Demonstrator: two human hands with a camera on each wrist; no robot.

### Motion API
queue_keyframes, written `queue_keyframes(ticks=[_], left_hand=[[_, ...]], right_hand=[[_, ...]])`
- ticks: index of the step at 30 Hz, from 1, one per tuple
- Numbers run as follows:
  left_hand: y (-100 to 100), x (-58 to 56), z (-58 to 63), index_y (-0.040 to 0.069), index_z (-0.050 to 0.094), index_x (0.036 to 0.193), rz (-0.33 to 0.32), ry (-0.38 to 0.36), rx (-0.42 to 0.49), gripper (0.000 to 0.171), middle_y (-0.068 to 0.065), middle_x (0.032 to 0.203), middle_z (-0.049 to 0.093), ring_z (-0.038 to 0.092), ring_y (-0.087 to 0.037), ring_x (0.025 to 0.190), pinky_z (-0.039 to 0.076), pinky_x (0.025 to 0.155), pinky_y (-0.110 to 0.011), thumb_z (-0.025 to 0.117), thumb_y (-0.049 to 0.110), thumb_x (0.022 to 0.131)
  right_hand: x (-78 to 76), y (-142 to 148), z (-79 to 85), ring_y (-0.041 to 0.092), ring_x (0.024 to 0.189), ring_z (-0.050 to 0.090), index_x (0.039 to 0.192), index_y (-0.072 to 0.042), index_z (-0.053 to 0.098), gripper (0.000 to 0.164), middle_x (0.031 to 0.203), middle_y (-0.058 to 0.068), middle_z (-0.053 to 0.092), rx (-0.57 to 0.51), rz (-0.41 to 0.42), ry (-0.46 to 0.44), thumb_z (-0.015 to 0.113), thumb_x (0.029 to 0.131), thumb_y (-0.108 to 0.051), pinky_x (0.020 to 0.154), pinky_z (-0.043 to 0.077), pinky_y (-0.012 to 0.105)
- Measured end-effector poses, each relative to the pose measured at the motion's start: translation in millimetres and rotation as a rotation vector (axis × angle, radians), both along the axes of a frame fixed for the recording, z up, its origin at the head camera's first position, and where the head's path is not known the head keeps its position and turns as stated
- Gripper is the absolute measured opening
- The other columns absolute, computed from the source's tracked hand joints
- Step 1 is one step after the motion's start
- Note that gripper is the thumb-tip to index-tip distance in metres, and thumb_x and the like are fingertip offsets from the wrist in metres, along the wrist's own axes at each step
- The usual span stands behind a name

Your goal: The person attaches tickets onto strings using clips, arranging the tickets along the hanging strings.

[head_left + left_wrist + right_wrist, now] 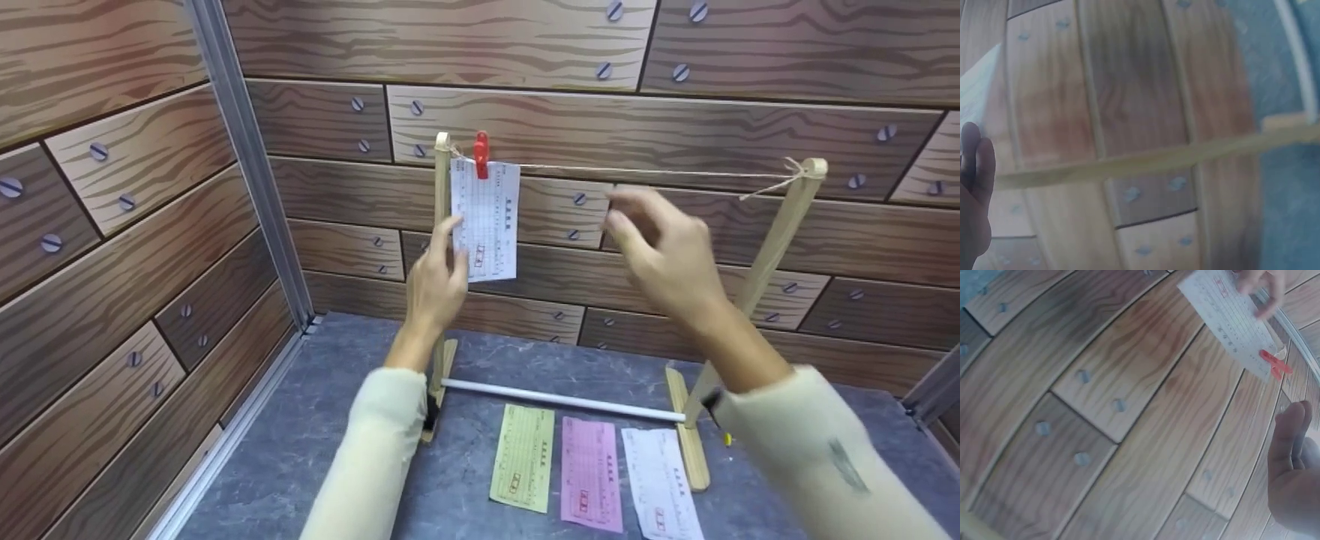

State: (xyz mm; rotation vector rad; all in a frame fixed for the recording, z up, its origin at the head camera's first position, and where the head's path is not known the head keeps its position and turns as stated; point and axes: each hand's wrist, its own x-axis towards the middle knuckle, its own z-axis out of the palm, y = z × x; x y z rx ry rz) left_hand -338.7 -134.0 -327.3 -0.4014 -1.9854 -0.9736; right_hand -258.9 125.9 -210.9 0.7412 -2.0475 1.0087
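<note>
The left hand [437,281], fingers slightly apart, is at the left edge of a white printed paper slip [491,232]; contact cannot be determined. The right hand [671,255], loosely bent and empty, is farther right. A red clip [481,154] fixes the slip to a beige string [652,171]. Green [523,457], pink [591,472] and second white paper slips [661,480] lie near, on the grey table [277,450].

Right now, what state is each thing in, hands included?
Red clip: closed on the string
Hung paper: hanging, clipped at its top
String: tied to both posts, stretched between them
Posts: standing
White bar: low between the posts
Green paper: lying on the table
Pink paper: lying on the table
White paper: lying beside the pink one
Left hand: fingers open, at the hung paper's edge
Right hand: raised, fingers bent, nothing visible held
</note>
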Motion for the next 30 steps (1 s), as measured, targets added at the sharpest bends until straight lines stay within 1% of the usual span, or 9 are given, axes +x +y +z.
queue_keyframes(ticks=[2, 4, 9, 12, 15, 18, 22, 26, 30], left_hand=[[2, -1.4, -20.3, 0.018, 0.051, 0.128, 0.012, -0.034, 0.036, 0.038, -0.002, 0.088, 0.067, 0.057, -0.019, 0.062, 0.045, 0.055, -0.035, 0.056, 0.012, 0.091], [2, -1.6, -42.9, 0.017, 0.054, 0.125, 0.016, -0.065, 0.057, 0.036, 0.003, 0.090, 0.068, 0.060, -0.019, 0.066, 0.046, 0.058, -0.036, 0.056, 0.009, 0.090], [0, 3.5, -100.4, 0.012, 0.061, 0.113, 0.005, -0.125, 0.087, 0.030, 0.003, 0.082, 0.069, 0.054, -0.012, 0.057, 0.044, 0.054, -0.034, 0.055, 0.001, 0.086], [-1, 8.2, -124.6, 0.010, 0.066, 0.103, -0.017, -0.187, 0.111, 0.023, 0.002, 0.078, 0.069, 0.054, -0.009, 0.057, 0.044, 0.053, -0.031, 0.055, -0.001, 0.086], [1, 11.7, -139.5, 0.009, 0.067, 0.095, -0.037, -0.240, 0.119, 0.019, 0.000, 0.077, 0.068, 0.057, -0.009, 0.062, 0.045, 0.054, -0.030, 0.054, -0.002, 0.086], [6, 13.6, -149.7, 0.008, 0.068, 0.090, -0.054, -0.280, 0.114, 0.018, 0.000, 0.081, 0.068, 0.059, -0.011, 0.067, 0.047, 0.057, -0.031, 0.054, -0.002, 0.085], [13, 15.4, -162.9, 0.006, 0.067, 0.088, -0.106, -0.358, 0.118, 0.018, -0.001, 0.081, 0.066, 0.060, -0.012, 0.070, 0.048, 0.061, -0.031, 0.052, -0.003, 0.085], [20, 17.9, -178.5, 0.005, 0.066, 0.087, -0.133, -0.467, 0.077, 0.015, -0.001, 0.080, 0.065, 0.059, -0.014, 0.073, 0.048, 0.066, -0.033, 0.054, -0.003, 0.085], [27, 20.1, -194.8, 0.001, 0.067, 0.087, -0.152, -0.559, -0.007, 0.011, -0.004, 0.083, 0.064, 0.059, -0.020, 0.079, 0.048, 0.073, -0.038, 0.058, -0.004, 0.084]], right_hand=[[7.3, 13, -10.5, 0.013, 0.050, 0.056, 0.116, -0.013, 0.065, 0.023, 0.084, 0.001, 0.069, -0.016, 0.017, -0.075, 0.059, 0.094, -0.016, 0.047, 0.046, 0.022], [13.7, 25, -20.1, 0.016, 0.044, 0.054, 0.116, -0.015, 0.065, 0.023, 0.085, 0.000, 0.069, -0.031, 0.022, -0.128, 0.058, 0.095, -0.016, 0.043, 0.045, 0.023], [28.1, 52, -38.5, 0.014, 0.040, 0.051, 0.109, -0.008, 0.068, 0.019, 0.079, 0.002, 0.069, -0.043, 0.001, -0.117, 0.059, 0.092, -0.005, 0.041, 0.043, 0.020], [32.9, 70, -47.4, 0.012, 0.039, 0.050, 0.105, -0.004, 0.068, 0.017, 0.075, 0.005, 0.068, -0.050, -0.048, -0.144, 0.059, 0.092, -0.004, 0.039, 0.042, 0.020], [26.0, 95, -64.8, 0.011, 0.038, 0.050, 0.104, -0.006, 0.069, 0.015, 0.074, 0.004, 0.068, -0.046, -0.123, -0.175, 0.059, 0.093, -0.007, 0.038, 0.041, 0.019], [12.7, 121, -90.6, 0.010, 0.041, 0.051, 0.104, -0.010, 0.069, 0.015, 0.073, 0.003, 0.067, -0.013, -0.205, -0.183, 0.059, 0.093, -0.012, 0.039, 0.041, 0.019], [2.0, 143, -125.5, 0.009, 0.050, 0.054, 0.101, -0.007, 0.069, 0.014, 0.074, 0.003, 0.067, 0.028, -0.283, -0.188, 0.060, 0.093, -0.015, 0.045, 0.042, 0.017], [-6.2, 159, -168.4, 0.010, 0.056, 0.054, 0.096, -0.005, 0.069, 0.011, 0.072, 0.004, 0.066, 0.037, -0.387, -0.206, 0.061, 0.091, -0.012, 0.050, 0.042, 0.018], [-12.4, 174, -216.4, 0.015, 0.059, 0.054, 0.092, -0.003, 0.068, 0.010, 0.070, 0.005, 0.064, 0.033, -0.503, -0.276, 0.060, 0.089, -0.008, 0.056, 0.043, 0.031]])
